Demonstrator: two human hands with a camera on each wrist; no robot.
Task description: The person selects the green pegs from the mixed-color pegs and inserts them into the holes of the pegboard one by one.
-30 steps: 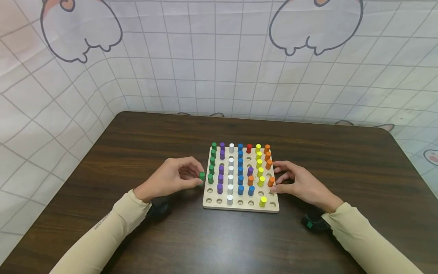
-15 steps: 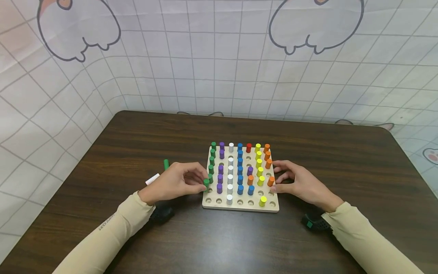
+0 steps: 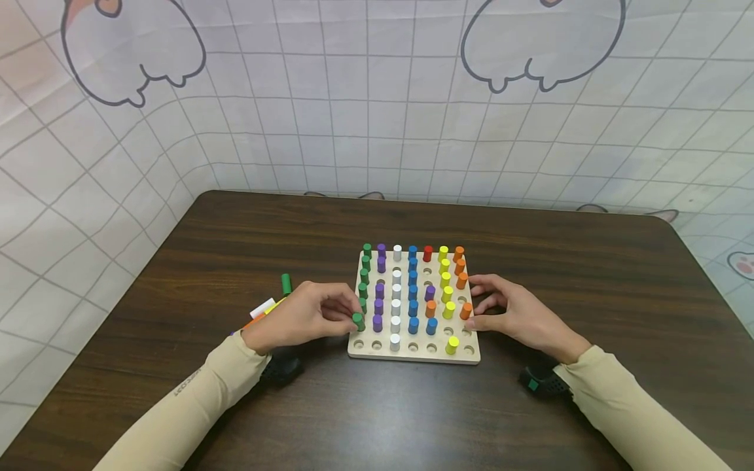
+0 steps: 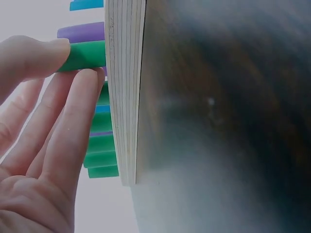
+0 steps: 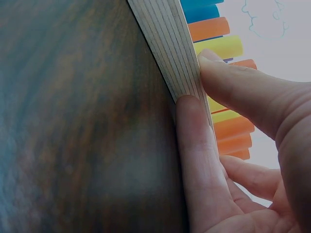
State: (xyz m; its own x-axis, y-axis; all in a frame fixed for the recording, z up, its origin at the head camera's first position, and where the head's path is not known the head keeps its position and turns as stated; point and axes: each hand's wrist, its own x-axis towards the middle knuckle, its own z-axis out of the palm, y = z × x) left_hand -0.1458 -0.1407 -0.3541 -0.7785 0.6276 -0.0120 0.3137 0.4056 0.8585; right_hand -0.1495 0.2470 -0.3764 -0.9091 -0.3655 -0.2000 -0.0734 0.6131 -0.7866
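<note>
A wooden pegboard [image 3: 422, 357] lies on the table, with columns of coloured pegs and several bare holes, mostly toward the near side. My left hand [image 3: 306, 318] pinches a green peg [image 3: 358, 321] between thumb and fingers at the board's left column, below the other green pegs. In the left wrist view this green peg [image 4: 87, 55] stands upright from the board, its lower end at the surface; how deep it sits I cannot tell. My right hand [image 3: 524, 322] holds the board's right edge, the thumb [image 5: 238, 82] on top and a finger [image 5: 199, 150] against the side.
Left of the board, partly behind my left wrist, lie loose pegs: green [image 3: 286, 284], white [image 3: 262, 307], yellow [image 3: 274, 305] and orange [image 3: 253, 320]. The dark wooden table [image 3: 377, 418] ends at a grid-patterned cloth [image 3: 330, 131] behind and to the left.
My left hand has carried the green peg rightward from beside the board to the near end of its green column. Loose pegs behind that hand have come into view. The right hand stays put.
</note>
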